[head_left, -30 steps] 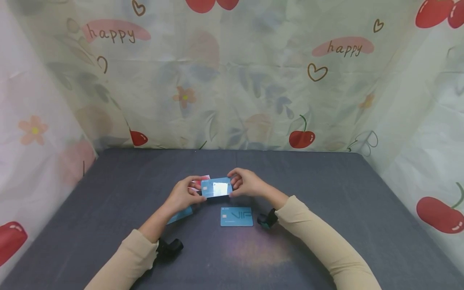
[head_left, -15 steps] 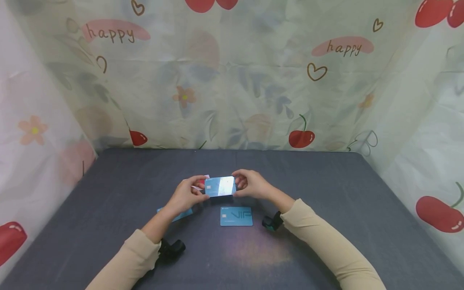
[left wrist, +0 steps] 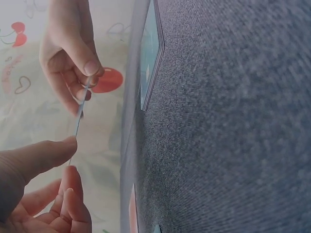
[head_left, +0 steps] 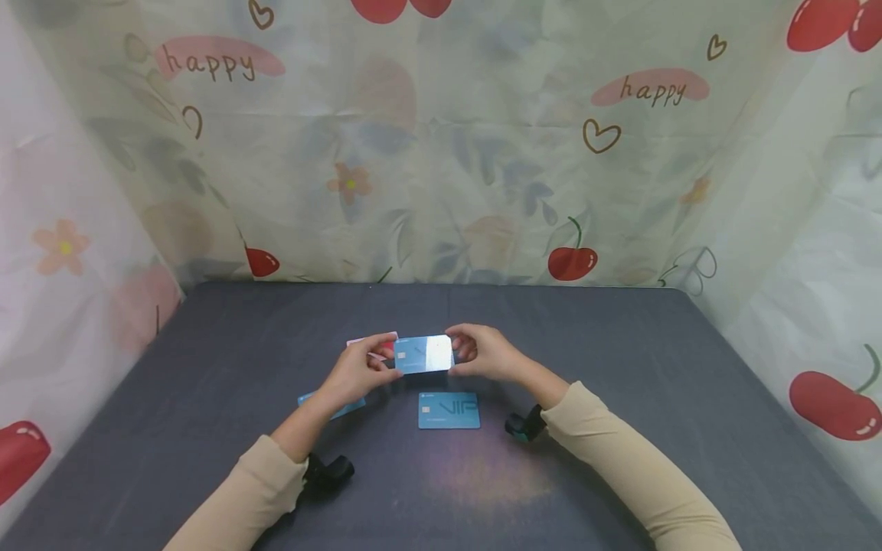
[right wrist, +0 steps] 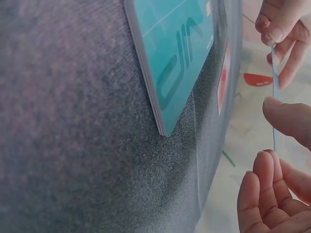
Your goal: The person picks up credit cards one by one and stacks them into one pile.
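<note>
A light-blue plastic card (head_left: pixel 413 355) with a chip and a bright glare is held up above the table. My left hand (head_left: pixel 360 367) pinches its left edge between thumb and fingers. At the opposite edge, my right hand (head_left: pixel 484 352) pinches it the same way. Both wrist views show the held card edge-on as a thin line. Just in front of the hands lies a blue VIP card stack (head_left: pixel 449 411), its layered edges visible in the right wrist view (right wrist: pixel 177 58). A red and white card (head_left: pixel 353 341) lies partly hidden behind my left fingers.
Another blue card (head_left: pixel 347 407) lies on the dark grey tabletop (head_left: pixel 592 344), partly covered by my left wrist. Black wrist cameras hang under both sleeves. A patterned cloth (head_left: pixel 441 191) encloses the table at the back and sides.
Both hands have shifted slightly to the right with the held card. The glare has moved across its face, and more of the red and white card shows.
</note>
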